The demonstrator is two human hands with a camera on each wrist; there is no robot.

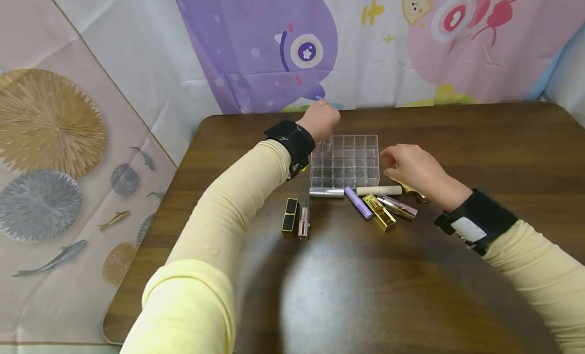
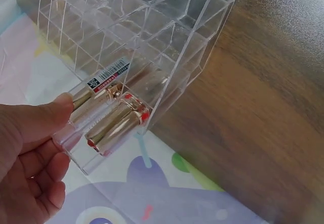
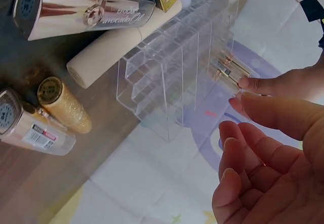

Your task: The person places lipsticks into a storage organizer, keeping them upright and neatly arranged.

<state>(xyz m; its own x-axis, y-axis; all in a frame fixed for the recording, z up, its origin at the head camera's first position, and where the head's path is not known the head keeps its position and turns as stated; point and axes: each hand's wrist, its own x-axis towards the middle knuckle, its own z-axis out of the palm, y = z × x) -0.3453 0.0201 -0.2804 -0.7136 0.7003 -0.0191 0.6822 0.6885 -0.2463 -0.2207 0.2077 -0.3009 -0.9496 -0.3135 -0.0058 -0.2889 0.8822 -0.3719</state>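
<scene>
Pinching lipstick (image 2: 101, 95) between left fingertips (image 2: 62, 107)

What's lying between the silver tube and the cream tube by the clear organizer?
The purple tube; the head view shows its far end between the silver tube and the cream tube.

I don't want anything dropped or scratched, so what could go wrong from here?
The labelled tube, pinched by the left fingers, could slip, or scrape the gold tube with red marks beside it. A careless push at the back-left corner might shift the clear organizer. The round cream tube lies loose just in front and may roll if the organizer moves or the right fingers bump it.
</scene>
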